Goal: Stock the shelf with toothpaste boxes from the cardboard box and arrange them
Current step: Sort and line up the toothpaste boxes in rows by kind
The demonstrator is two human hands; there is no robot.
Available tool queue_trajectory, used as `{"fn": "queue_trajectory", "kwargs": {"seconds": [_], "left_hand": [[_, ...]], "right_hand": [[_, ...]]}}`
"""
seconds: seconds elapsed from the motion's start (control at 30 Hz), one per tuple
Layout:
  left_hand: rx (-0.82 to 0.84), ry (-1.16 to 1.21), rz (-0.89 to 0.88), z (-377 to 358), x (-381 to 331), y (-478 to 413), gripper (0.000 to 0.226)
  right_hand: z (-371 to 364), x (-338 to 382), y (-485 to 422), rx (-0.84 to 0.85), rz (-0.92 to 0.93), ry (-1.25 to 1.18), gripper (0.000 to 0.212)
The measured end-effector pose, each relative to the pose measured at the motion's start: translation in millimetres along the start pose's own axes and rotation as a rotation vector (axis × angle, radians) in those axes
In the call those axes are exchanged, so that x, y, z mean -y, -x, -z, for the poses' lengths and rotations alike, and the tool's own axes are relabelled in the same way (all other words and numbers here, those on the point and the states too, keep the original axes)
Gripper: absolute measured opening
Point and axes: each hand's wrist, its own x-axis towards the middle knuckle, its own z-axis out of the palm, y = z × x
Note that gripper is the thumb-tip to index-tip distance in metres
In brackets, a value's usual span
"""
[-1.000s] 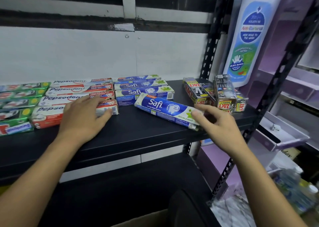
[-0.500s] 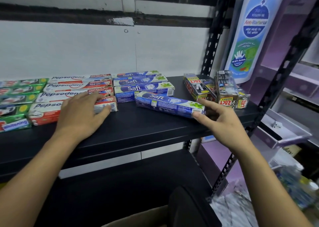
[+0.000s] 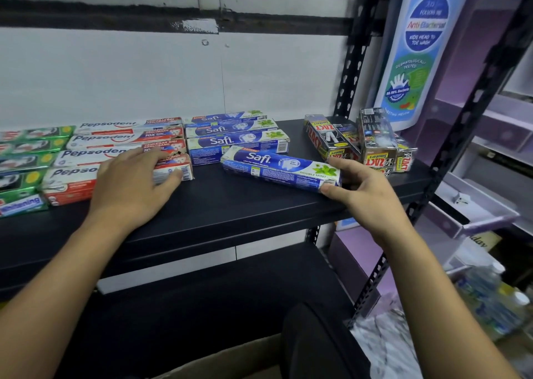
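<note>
**Safi toothpaste box (image 3: 277,168), long blue card, askew near the lip of the black metal shelf (image 3: 230,205)**

The right hand (image 3: 369,197) pinches its right end, forefinger on top and thumb on the front face. The left hand (image 3: 129,185) lies flat with fingers relaxed, pressing on the front red-and-white Pepsodent box (image 3: 72,185). The pinched box sits slanted: its left end is just beside the row of blue Safi boxes (image 3: 236,140), its right end nearer the front edge.

Here's the danger, I'd say: steered from one end only, it could pivot and slide off the lip, or ram the row and knock it crooked. And watch those knuckles! The upright black-and-yellow Zact boxes (image 3: 375,145) stand just beside that hand, and a careless swing may topple them. The brown cardboard box (image 3: 230,361) sits below the shelf.
</note>
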Motion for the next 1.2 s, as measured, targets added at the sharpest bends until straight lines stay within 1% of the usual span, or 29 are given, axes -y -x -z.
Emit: {"fn": "queue_trajectory", "kwargs": {"seconds": [0.13, 0.27, 0.33, 0.53, 0.7, 0.87, 0.97, 1.07, 1.13, 1.2], "left_hand": [[0.002, 0.0, 0.003, 1, 1, -1, 0.062], [-0.002, -0.013, -0.003, -2, 4, -2, 0.051], [-0.006, -0.016, -0.004, -3, 3, -3, 0.049], [-0.004, -0.013, -0.005, -5, 6, -4, 0.051], [-0.008, -0.017, -0.002, -3, 3, -3, 0.05], [-0.011, -0.011, -0.003, -1, 3, -3, 0.05], [-0.004, 0.004, -0.003, -1, 2, -1, 0.058], [0.005, 0.009, 0.005, 0, 1, -1, 0.062], [0.002, 0.008, 0.006, 0, 1, -1, 0.058], [0.0, 0.004, 0.004, 0, 2, -1, 0.058]], "right_hand": [[6, -1, 3, 0.074, -0.001, 0.045, 0.06], [8, -2, 3, 0.103, -0.038, -0.045, 0.057], [6, -1, 3, 0.077, -0.056, -0.076, 0.055], [-6, 5, -2, -0.033, -0.077, -0.067, 0.049], [-15, 5, -9, -0.092, -0.083, -0.035, 0.045], [-13, 4, -8, -0.061, -0.058, 0.06, 0.044], [-18, 6, -4, -0.135, -0.024, 0.148, 0.042], [-26, 10, 1, -0.221, 0.0, 0.272, 0.045], [-29, 10, 4, -0.239, 0.007, 0.318, 0.046], [-28, 8, 2, -0.217, -0.017, 0.301, 0.05]]}}
